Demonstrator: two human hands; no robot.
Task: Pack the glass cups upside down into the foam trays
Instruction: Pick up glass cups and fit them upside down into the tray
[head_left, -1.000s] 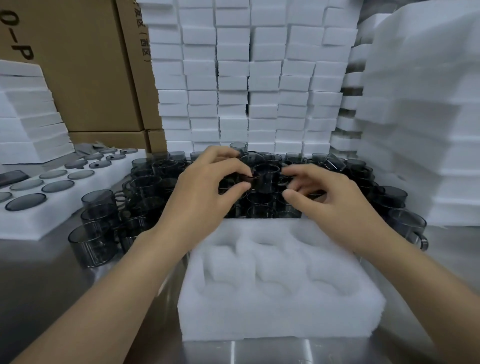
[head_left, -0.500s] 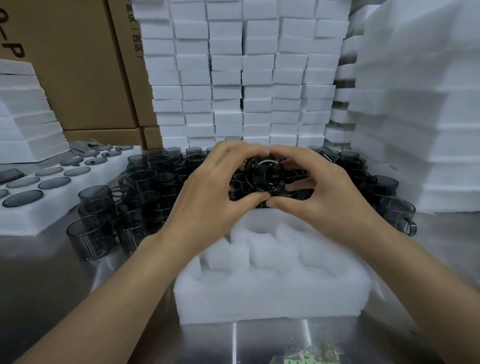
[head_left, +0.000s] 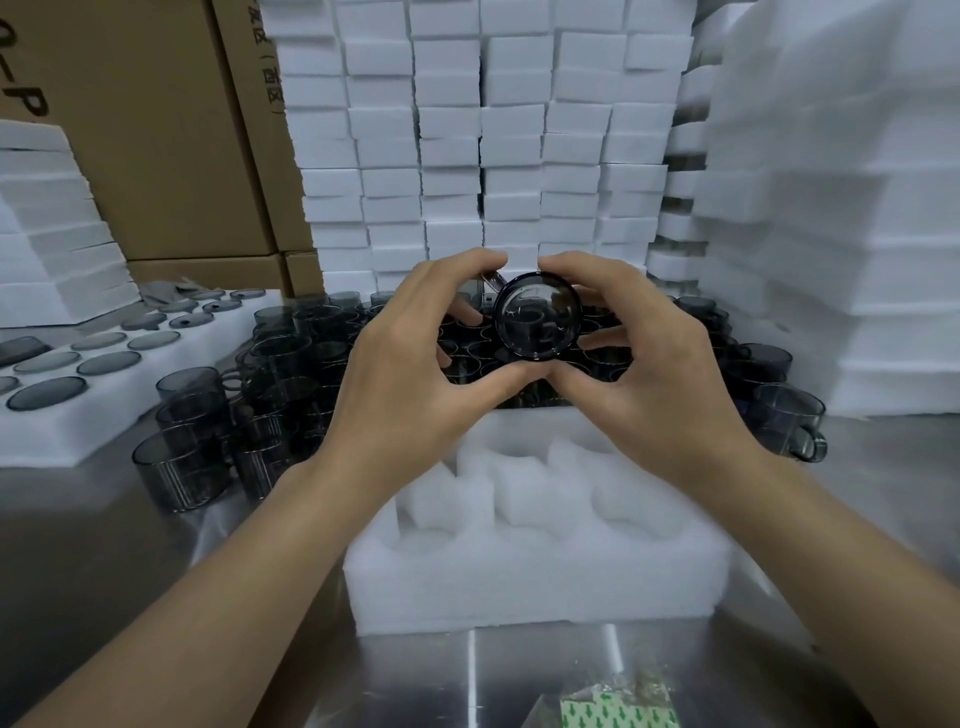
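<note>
the left hand (head_left: 400, 384) and right hand (head_left: 660, 374) both close their grip, fingers and thumbs curled, round one smoky grey round glass cup (head_left: 535, 317), held in the air with a round end toward the viewer, above a white foam tray (head_left: 519, 587) on the steel counter (head_left: 156, 571), matching cups (head_left: 291, 364) crowded behind.

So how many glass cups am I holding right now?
1. A single glass cup is held up, pinched between the left hand and the right hand. The other cups stand on the table. The hands could hide another.
</note>
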